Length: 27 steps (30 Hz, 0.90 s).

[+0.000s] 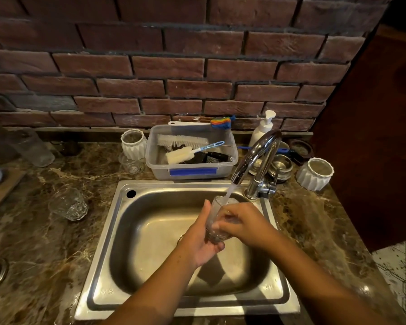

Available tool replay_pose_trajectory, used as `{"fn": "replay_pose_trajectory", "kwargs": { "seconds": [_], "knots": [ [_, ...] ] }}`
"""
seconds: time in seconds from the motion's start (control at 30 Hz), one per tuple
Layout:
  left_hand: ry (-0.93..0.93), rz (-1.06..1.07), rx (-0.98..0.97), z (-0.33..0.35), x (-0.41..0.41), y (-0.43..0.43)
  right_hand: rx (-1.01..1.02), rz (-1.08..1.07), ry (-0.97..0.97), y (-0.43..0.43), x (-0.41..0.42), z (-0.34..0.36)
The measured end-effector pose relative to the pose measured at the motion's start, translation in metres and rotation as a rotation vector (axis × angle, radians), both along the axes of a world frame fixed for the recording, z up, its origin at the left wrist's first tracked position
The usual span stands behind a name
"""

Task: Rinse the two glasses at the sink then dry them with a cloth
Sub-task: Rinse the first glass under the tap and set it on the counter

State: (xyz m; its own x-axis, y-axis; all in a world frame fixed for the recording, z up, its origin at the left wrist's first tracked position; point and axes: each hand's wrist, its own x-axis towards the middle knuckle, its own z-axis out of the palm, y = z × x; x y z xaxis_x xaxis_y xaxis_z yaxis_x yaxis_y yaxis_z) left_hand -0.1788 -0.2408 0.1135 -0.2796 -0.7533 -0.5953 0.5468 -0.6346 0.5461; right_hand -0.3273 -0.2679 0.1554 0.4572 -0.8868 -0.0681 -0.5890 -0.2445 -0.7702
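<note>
Here we were early in the task: our left hand [201,240] and right hand [242,222] both closed around one glass [217,221], held under the tap's [256,156] stream over the sink [108,233]. The second glass [68,204] waited on the surface [45,242]; drying remained, no cloth visible.

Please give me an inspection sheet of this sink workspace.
Surface: marble counter, steel sink, tap running.
Job's things: glass under the stream; second glass on the counter, left; no cloth seen.
Clutter: plastic tub of brushes, soap dispenser, two white pots, metal cups.
Grips: left hand and right hand both hold the glass.
Cables: nothing seen.
Surroundings: brick wall behind.
</note>
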Motion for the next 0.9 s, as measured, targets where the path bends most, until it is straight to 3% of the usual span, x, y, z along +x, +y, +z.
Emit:
{"fn": "replay_pose_trajectory", "kwargs": {
  "seconds": [0.4,0.53,0.7,0.8,0.9],
  "knots": [
    [-0.135,0.114,0.094,0.0,-0.016,0.0,0.017,-0.596,-0.022,0.004,0.035,-0.021],
    [-0.149,0.171,0.134,0.006,-0.019,0.002,-0.078,-0.501,0.264,-0.002,0.033,-0.023],
    [-0.084,0.272,0.198,0.006,-0.01,0.001,0.004,-0.348,0.076,0.007,0.032,-0.031],
    [-0.088,0.271,0.206,0.011,-0.013,0.003,-0.063,-0.378,0.031,0.004,0.031,-0.025],
    [-0.094,0.241,0.175,0.018,-0.021,0.009,0.032,-0.447,-0.058,-0.011,0.031,-0.027]
  ]
}}
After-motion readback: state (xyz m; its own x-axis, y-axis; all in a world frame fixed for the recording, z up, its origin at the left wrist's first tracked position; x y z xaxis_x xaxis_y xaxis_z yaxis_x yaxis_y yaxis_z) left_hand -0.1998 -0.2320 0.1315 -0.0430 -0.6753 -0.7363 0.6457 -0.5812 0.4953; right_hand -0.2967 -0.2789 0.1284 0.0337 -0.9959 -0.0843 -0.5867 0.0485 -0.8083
